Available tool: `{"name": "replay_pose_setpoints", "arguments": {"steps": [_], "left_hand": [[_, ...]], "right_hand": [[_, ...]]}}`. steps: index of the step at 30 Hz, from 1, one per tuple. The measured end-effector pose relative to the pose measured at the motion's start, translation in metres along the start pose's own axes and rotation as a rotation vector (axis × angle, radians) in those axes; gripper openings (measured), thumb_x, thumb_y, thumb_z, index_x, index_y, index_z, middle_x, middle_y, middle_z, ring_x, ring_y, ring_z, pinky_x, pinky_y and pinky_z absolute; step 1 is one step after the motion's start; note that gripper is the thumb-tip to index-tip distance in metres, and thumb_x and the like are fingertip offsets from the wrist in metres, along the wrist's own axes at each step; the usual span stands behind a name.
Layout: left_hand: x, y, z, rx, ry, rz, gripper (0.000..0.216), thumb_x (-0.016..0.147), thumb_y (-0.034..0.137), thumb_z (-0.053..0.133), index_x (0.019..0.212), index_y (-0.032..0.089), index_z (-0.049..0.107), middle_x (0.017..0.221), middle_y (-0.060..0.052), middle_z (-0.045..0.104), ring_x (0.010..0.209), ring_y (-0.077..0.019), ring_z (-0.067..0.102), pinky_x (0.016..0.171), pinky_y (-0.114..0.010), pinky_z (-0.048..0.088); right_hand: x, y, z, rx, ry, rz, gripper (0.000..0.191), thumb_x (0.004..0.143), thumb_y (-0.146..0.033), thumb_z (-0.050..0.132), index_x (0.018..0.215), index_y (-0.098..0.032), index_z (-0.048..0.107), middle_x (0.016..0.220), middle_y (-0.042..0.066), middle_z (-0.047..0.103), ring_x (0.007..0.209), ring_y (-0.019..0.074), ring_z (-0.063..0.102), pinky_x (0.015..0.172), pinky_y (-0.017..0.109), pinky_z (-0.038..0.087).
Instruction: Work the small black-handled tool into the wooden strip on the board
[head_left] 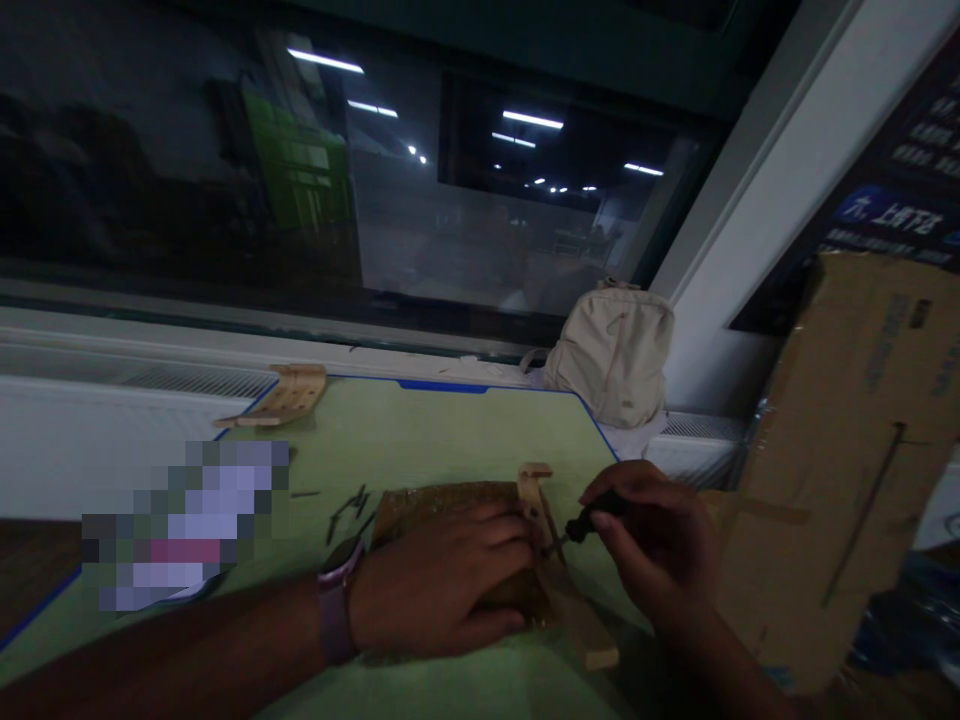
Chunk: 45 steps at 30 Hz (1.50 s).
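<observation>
My right hand (pixel 664 540) is closed around the black handle of a screwdriver (pixel 583 526). Its shaft points down and left, with the tip at the side of a pale wooden piece (pixel 577 612) that has a hooked far end. My left hand (pixel 442 575), a watch on its wrist, lies flat with fingers stretched over a brown wrapped slab (pixel 409 503). Its fingertips reach the edge of the wooden piece. Most of the slab is hidden under that hand. Several dark screws (pixel 348 512) lie left of the slab.
A curved wooden part with holes (pixel 289 395) stands at the table's far left corner. A blurred-out object (pixel 202 530) lies on the green tabletop (pixel 442 430) at left. Beyond the right corner sits a beige backpack (pixel 619 350); a large cardboard sheet (pixel 847 450) leans at right.
</observation>
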<state>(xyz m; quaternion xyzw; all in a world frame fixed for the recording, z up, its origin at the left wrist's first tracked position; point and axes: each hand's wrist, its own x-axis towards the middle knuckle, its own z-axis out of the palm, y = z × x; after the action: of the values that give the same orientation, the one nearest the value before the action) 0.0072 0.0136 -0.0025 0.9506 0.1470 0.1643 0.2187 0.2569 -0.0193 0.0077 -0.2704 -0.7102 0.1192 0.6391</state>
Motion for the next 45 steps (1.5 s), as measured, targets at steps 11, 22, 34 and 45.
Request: {"name": "replay_pose_setpoints", "arguments": {"steps": [11,22,34,45], "left_hand": [[0.002,-0.002,0.001,0.009,-0.003,0.005,0.039,0.101,0.037,0.077,0.132,0.017,0.066,0.142,-0.015,0.069,0.134,-0.0355,0.065,0.121,-0.051,0.048],[0.0,-0.002,0.001,0.028,-0.015,-0.018,0.038,0.101,0.039,0.078,0.13,0.018,0.066,0.142,-0.014,0.069,0.133,-0.0353,0.064,0.12,-0.049,0.048],[0.001,-0.001,-0.005,-0.004,-0.045,0.002,0.042,0.102,0.036,0.076,0.137,0.017,0.064,0.148,-0.015,0.066,0.144,-0.0339,0.056,0.129,-0.048,0.04],[0.001,0.002,-0.006,0.003,-0.033,0.002,0.037,0.101,0.032,0.076,0.133,0.015,0.066,0.145,-0.015,0.068,0.144,-0.035,0.058,0.127,-0.051,0.043]], "right_hand": [[-0.002,-0.004,0.004,0.075,-0.082,0.049,0.014,0.107,-0.025,0.066,0.119,-0.028,0.073,0.099,0.008,0.082,0.087,0.0221,0.082,0.065,0.033,0.066],[-0.003,-0.002,0.003,0.023,-0.085,-0.035,0.023,0.107,-0.031,0.065,0.127,-0.027,0.075,0.101,0.011,0.078,0.093,0.0254,0.078,0.07,0.04,0.067],[-0.001,0.008,0.009,0.023,0.01,-0.053,0.023,0.097,-0.026,0.08,0.119,-0.03,0.073,0.089,0.003,0.068,0.079,0.0195,0.068,0.062,0.03,0.057],[-0.003,-0.002,0.009,0.13,-0.111,0.041,0.027,0.105,-0.022,0.068,0.13,-0.032,0.073,0.102,0.008,0.08,0.093,0.0226,0.08,0.069,0.033,0.066]]}}
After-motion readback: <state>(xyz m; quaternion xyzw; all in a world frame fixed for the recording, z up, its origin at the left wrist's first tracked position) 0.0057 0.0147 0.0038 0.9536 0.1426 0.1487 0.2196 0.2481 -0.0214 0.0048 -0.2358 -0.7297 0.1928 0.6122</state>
